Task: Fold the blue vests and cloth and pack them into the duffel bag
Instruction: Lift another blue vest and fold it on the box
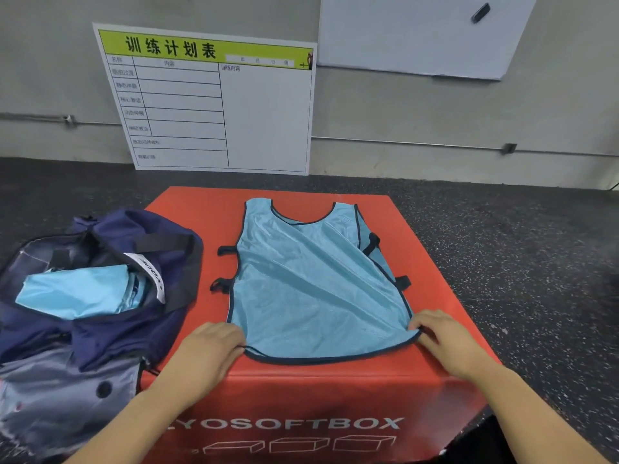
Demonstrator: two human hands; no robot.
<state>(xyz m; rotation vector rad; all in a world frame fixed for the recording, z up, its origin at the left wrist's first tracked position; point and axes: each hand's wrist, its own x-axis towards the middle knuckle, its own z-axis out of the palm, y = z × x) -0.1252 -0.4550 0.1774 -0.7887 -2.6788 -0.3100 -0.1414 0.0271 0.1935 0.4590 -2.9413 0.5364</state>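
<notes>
A light blue mesh vest point(311, 283) with dark trim and black side straps lies spread flat on the red soft box point(187, 216), neck hole at the far end. My left hand point(209, 351) pinches the vest's near left hem corner. My right hand point(447, 339) pinches the near right hem corner. To the left, the navy duffel bag point(100, 333) lies open, partly on the box's left edge. Folded light blue fabric point(78, 291) rests inside it.
The red box stands on dark speckled flooring point(522, 236). A white schedule board point(214, 105) with a green header leans against the grey wall behind the box. A whiteboard point(418, 31) hangs at the upper right.
</notes>
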